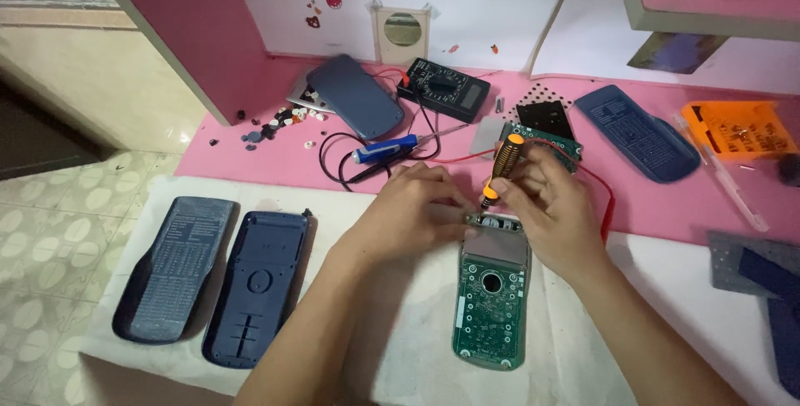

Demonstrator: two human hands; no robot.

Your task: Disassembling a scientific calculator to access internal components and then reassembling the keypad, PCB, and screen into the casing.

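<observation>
A long green circuit board (491, 306) lies on a white cloth (375, 348) in front of me, with a grey screen panel near its top end. My right hand (550, 210) grips a black and orange screwdriver (502, 164), tip down at the board's top edge. My left hand (414, 206) rests on the cloth and pinches the board's top left corner. Its fingertips hide part of that edge.
Two dark blue calculator shells (212, 277) lie at the left on the cloth. On the pink desk sit a black multimeter (443, 89), a blue soldering pen (385, 150), another blue cover (637, 133), an orange bit tray (737, 129), loose keys (279, 121).
</observation>
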